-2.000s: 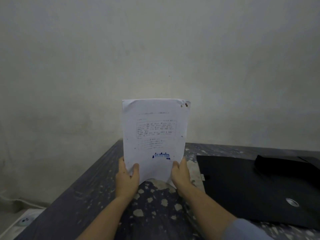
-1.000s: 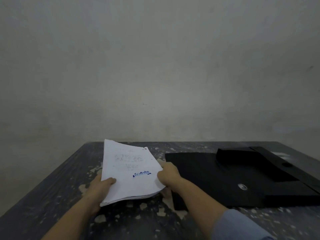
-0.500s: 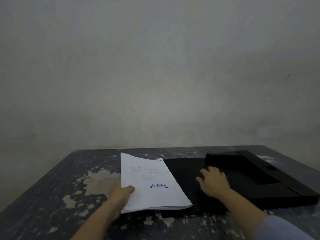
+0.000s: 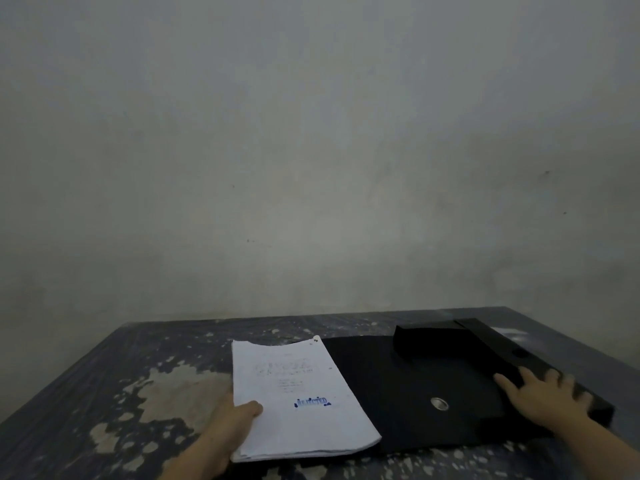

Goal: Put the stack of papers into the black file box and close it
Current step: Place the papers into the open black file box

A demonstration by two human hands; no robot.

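Note:
A white stack of papers point(image 4: 294, 396) with a blue stamp lies flat near the table's front, its right edge over the black file box point(image 4: 398, 382). My left hand point(image 4: 232, 427) grips the stack's near left edge, thumb on top. The box lies opened out flat, with a round metal snap point(image 4: 439, 403) on its wide flap and a raised black part at the back right. My right hand point(image 4: 543, 396) rests on the box's right side with fingers spread, slightly blurred.
The worn dark table point(image 4: 138, 393) has pale patches where paint has flaked, mostly at the left. A plain grey wall point(image 4: 311, 150) stands right behind the table's far edge. The table's left and right edges run diagonally toward me.
The papers went from upright in both hands to flat on the table. My right hand let go and slid right across the box to its right side.

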